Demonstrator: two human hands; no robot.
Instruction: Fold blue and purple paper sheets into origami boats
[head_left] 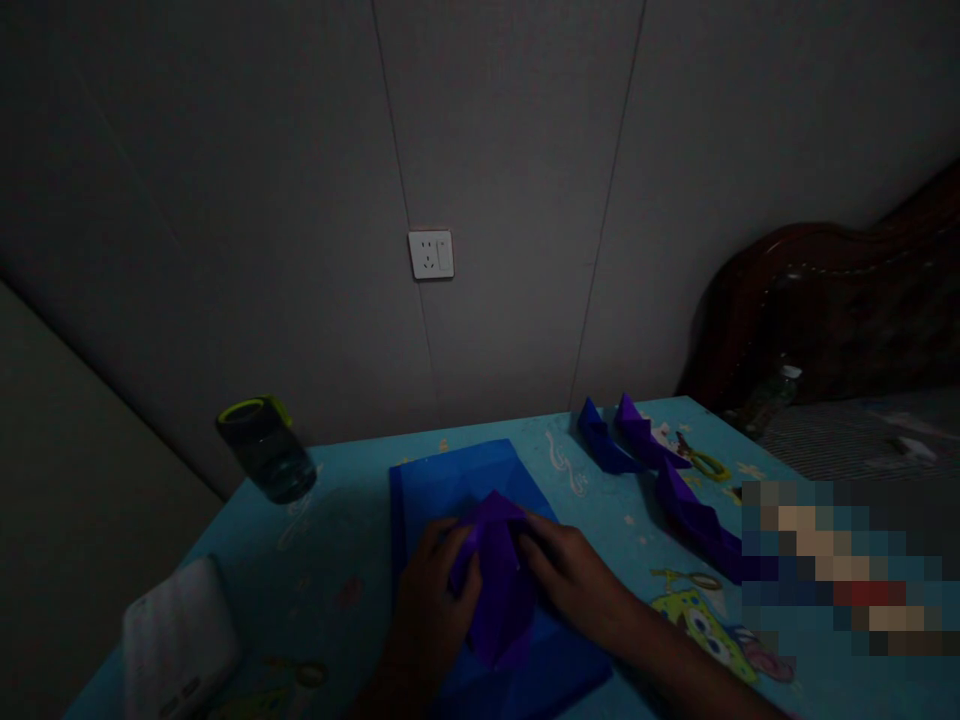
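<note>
A purple folded paper piece (501, 590), partly opened out into a boat-like shape, is held between both hands. My left hand (439, 595) grips its left edge, thumb on the near side. On the right edge, my right hand (566, 570) has its fingers closed on the paper, the fingertips partly tucked behind a fold. Beneath the hands lie blue sheets (461, 465) of paper on the table.
Folded paper boats, one blue (600, 445), one purple (645, 435) and another purple (694, 520), stand at the right, near yellow-handled scissors (705, 462). A cup (270, 455) stands back left; a white box-like object (180, 640) lies front left. A pixelated patch covers the right side.
</note>
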